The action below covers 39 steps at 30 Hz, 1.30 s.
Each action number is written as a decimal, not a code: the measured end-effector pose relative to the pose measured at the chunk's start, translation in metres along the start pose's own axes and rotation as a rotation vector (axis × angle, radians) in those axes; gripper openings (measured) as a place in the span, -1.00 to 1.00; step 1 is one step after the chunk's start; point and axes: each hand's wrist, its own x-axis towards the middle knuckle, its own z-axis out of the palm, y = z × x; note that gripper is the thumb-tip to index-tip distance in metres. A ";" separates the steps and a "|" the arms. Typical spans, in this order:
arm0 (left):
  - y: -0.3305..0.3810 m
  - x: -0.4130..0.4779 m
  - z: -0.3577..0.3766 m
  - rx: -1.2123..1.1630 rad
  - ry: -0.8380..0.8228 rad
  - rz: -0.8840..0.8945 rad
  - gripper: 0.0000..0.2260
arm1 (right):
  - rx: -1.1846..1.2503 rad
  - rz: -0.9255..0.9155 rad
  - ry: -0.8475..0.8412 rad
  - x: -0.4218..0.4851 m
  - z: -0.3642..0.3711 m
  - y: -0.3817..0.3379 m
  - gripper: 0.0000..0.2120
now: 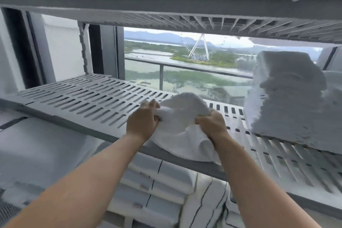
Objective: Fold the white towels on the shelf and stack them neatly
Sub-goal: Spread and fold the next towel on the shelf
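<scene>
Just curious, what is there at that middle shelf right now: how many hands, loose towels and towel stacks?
Hands: 2, the left hand and the right hand, both gripping the loose white towel
Loose white towel: 1
Stack of folded white towels: 1
Total: 4

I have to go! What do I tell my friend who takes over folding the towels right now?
Left hand grips the bunched white towel on its left; right hand grips it on its right.
The towel lies at the front edge of the slotted shelf, partly hanging over.
Done: a stack of folded towels stands on the shelf, to the right.
Left: fold this towel and lay it on the stack.
</scene>
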 end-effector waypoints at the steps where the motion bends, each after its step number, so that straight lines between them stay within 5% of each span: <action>1: -0.019 0.006 -0.003 -0.005 -0.003 -0.006 -0.76 | 0.006 0.002 -0.014 0.006 0.019 -0.004 -0.70; 9: -0.116 0.058 -0.004 -0.044 -0.076 -0.055 -0.71 | 0.117 0.017 -0.048 0.037 0.110 -0.012 -0.79; 22: -0.157 0.111 0.035 0.047 -0.132 0.001 -0.68 | 0.060 -0.018 0.228 0.099 0.116 -0.006 -0.69; 34: -0.164 0.157 0.062 0.158 -0.103 -0.053 -0.66 | -0.076 -0.074 0.071 0.173 0.118 0.012 -0.74; 39: -0.160 0.165 0.069 0.200 -0.004 -0.143 -0.82 | -0.108 -0.096 0.053 0.171 0.122 0.012 -0.73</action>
